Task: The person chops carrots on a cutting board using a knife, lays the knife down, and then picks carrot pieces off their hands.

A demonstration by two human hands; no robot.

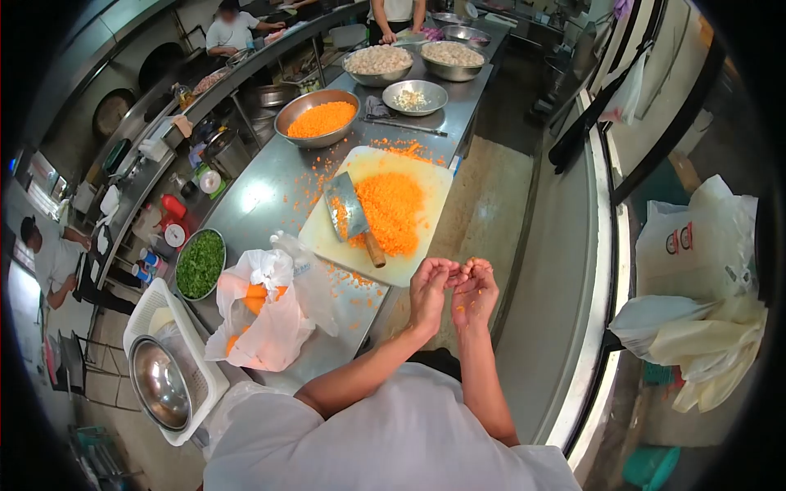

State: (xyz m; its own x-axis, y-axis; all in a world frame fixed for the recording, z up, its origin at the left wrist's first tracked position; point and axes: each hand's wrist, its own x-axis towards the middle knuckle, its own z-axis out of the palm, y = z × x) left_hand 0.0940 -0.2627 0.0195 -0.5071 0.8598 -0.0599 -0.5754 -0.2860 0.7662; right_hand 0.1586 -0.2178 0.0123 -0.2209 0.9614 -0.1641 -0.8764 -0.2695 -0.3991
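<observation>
My left hand (430,295) and my right hand (476,295) meet in front of me, just off the table's right edge. The fingers of both are closed and bent, their tips close together. Small orange bits cling to my right palm and fingertips; anything pinched there is too small to name. Ahead and to the left lies a pale cutting board (323,231) heaped with finely chopped carrot (391,204). A cleaver (347,204) rests flat on the board's left part, its wooden handle (374,250) toward me.
A metal bowl of chopped carrot (321,120) stands behind the board. Beyond are bowls of pale chopped food (378,60). A plastic bag with carrots (260,307), a bowl of chopped greens (201,263) and a white basket (205,393) are left. Co-workers (233,31) work farther off.
</observation>
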